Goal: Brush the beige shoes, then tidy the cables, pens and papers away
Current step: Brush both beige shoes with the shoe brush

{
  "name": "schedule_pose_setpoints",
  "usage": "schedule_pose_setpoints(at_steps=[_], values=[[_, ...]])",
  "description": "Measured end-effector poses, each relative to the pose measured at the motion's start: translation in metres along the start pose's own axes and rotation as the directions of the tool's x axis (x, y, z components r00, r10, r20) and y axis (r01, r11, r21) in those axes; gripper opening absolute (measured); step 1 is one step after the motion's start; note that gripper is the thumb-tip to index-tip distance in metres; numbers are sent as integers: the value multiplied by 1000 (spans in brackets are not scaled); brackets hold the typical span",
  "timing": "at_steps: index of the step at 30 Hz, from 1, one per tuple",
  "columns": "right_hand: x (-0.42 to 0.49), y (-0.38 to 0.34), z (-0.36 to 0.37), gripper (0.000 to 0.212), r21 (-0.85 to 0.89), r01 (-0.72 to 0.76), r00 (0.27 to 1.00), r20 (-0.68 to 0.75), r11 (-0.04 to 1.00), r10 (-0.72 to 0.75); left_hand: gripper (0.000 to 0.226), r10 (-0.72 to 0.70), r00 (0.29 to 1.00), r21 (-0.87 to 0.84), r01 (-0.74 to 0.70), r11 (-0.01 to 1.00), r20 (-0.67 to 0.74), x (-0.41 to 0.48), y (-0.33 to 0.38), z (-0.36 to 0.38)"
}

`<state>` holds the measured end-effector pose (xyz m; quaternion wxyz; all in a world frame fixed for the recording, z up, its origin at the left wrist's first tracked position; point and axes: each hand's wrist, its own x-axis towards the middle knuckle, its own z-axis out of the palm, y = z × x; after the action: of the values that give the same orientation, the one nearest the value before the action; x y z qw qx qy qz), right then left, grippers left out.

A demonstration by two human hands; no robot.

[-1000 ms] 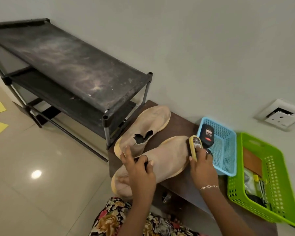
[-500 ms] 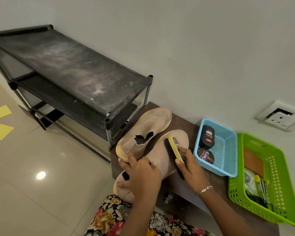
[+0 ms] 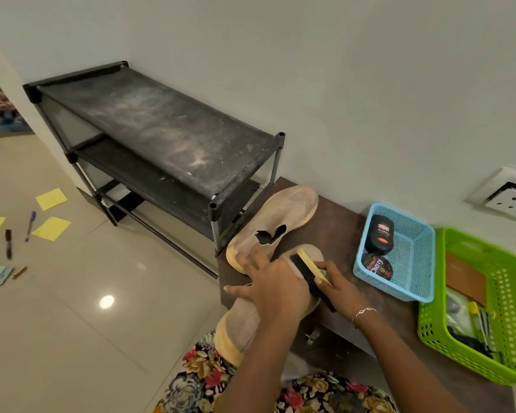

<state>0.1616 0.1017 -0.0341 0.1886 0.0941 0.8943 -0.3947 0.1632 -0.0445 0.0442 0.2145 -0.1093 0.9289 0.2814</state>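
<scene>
From my remote seat I judged the near shoe (image 3: 239, 326) a light, soft thing: its beige fabric top looked likely to dent under pressure, while the pale sole edge seemed the stiffer part. It lay along the front of the brown table (image 3: 340, 222), heel hanging past the edge toward the lap, beside the far shoe (image 3: 283, 213), which sat closer to the wall. The left hand (image 3: 268, 281) lay flat across its middle, fingers spread and pressing down rather than curling round it. The right hand (image 3: 337, 287) was wrapped around the brush (image 3: 309, 274), bristles turned against the shoe's side near the toe. Being so light, the shoe would probably skid or tip off the edge under a firm stroke, so I thought the best hold was over the middle near the opening, or down on the sole rim. The pens (image 3: 30, 225) and yellow papers (image 3: 52, 228) lay untouched on the floor.
</scene>
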Motion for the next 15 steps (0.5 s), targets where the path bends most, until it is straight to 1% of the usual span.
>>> schedule_pose_setpoints(at_steps=[4, 7, 8, 10, 11, 12, 14, 15], values=[[2, -3, 2, 34, 5, 1, 994, -110, 1000, -1, 28, 156, 987, 53, -155, 987, -33, 10, -8, 0], [1, -2, 3, 35, 14, -24, 991, -128, 1000, 26, 26, 260, 963, 117, -251, 961, -71, 14, -18, 7], [1, -1, 4, 36, 9, -30, 992, -126, 1000, 31, 23, 313, 940, 125, -298, 946, -133, 13, -25, 13], [-1, 0, 6, 37, 8, -34, 992, -122, 999, 34, 17, 414, 838, 132, -393, 910, -354, 10, -38, 24], [-1, 1, 6, 37, 11, -33, 992, -121, 999, 34, 25, 424, 800, 111, -419, 901, -424, 8, -46, 29], [-1, 1, 6, 37, 14, -32, 992, -122, 999, 33, 40, 414, 769, 71, -438, 896, -486, 5, -54, 33], [-1, 1, 6, 38, 36, -40, 992, -119, 999, 44, 77, 378, 766, -38, -463, 886, -520, -5, -67, 40], [-2, 0, 5, 38, 59, -47, 992, -115, 997, 53, 93, 362, 782, -71, -456, 887, -508, -10, -72, 42]])
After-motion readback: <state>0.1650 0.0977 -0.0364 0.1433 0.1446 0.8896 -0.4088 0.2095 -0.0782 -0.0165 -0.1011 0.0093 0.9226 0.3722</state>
